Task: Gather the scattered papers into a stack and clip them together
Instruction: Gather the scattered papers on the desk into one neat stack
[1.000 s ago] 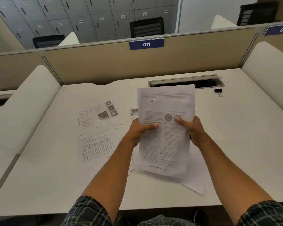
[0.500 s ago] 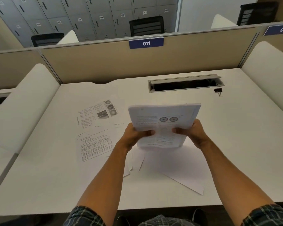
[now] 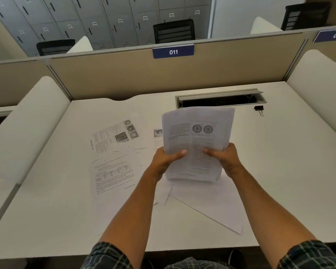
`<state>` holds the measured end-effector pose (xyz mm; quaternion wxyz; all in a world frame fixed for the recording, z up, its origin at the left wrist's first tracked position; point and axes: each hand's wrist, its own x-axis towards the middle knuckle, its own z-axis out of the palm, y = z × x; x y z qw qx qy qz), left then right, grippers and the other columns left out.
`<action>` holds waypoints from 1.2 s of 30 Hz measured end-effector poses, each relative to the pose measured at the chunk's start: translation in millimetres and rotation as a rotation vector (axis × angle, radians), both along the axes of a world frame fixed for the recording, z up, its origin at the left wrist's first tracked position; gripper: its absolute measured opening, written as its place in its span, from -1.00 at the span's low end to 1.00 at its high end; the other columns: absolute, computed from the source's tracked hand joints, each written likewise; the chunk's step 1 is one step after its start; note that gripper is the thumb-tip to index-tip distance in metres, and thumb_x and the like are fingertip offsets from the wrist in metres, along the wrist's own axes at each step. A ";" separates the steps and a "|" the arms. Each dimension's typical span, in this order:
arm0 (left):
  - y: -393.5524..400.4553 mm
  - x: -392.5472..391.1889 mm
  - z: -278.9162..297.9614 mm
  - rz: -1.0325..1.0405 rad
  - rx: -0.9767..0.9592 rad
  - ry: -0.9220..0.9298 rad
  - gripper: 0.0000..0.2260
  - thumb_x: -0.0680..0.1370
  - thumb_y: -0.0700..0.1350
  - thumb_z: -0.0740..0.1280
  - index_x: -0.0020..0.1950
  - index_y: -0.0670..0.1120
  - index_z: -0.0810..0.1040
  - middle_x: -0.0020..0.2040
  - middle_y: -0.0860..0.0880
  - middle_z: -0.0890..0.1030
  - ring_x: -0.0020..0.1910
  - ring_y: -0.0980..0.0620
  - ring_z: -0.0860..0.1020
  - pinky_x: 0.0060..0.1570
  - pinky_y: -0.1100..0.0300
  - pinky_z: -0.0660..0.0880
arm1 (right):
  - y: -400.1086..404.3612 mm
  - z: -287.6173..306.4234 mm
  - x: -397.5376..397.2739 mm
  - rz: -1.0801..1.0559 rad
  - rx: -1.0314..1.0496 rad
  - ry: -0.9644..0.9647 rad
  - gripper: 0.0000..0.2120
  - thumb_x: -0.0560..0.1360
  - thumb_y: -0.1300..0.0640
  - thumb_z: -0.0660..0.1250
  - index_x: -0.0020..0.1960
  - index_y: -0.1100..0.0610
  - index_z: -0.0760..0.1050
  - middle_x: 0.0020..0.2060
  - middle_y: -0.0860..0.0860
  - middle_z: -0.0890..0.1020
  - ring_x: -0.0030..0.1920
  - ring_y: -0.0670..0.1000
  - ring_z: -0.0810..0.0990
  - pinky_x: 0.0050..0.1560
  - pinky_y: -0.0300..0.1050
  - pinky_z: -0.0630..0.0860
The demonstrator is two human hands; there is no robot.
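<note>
I hold a stack of printed papers (image 3: pixel 197 133) upright above the white desk (image 3: pixel 279 171), its lower edge close to the sheets below. My left hand (image 3: pixel 165 160) grips its left side, thumb on the front page. My right hand (image 3: pixel 224 158) grips the right side the same way. Loose sheets still lie on the desk: a page with round pictures (image 3: pixel 114 135), a page with a table (image 3: pixel 113 172), a sheet partly hidden behind the stack (image 3: pixel 157 135), and blank-side sheets (image 3: pixel 209 202) under my hands. A black binder clip (image 3: pixel 259 108) sits at the back right.
An open cable tray (image 3: pixel 220 100) is cut into the desk's back edge, just behind the stack. Beige partition panels with a "011" label (image 3: pixel 173 52) close the back. White rounded side dividers (image 3: pixel 318 90) flank the desk on both sides.
The stack dropped and tilted flat toward the desk, then came back up to a more upright tilt. Both hands kept their grip on its sides.
</note>
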<state>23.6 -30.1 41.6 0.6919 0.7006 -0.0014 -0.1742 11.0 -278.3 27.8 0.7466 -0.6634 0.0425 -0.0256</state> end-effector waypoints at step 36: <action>65.4 21.6 -41.5 0.464 0.717 0.179 -0.59 0.37 -0.01 0.67 -0.02 -0.16 0.53 0.03 -0.14 0.70 0.04 -0.18 0.69 0.08 -0.03 0.62 | -58.0 -15.7 -7.7 -0.302 0.097 0.096 -0.69 0.33 0.19 0.69 0.05 0.09 0.76 0.03 0.07 0.79 -0.01 0.16 0.80 -0.15 0.03 0.73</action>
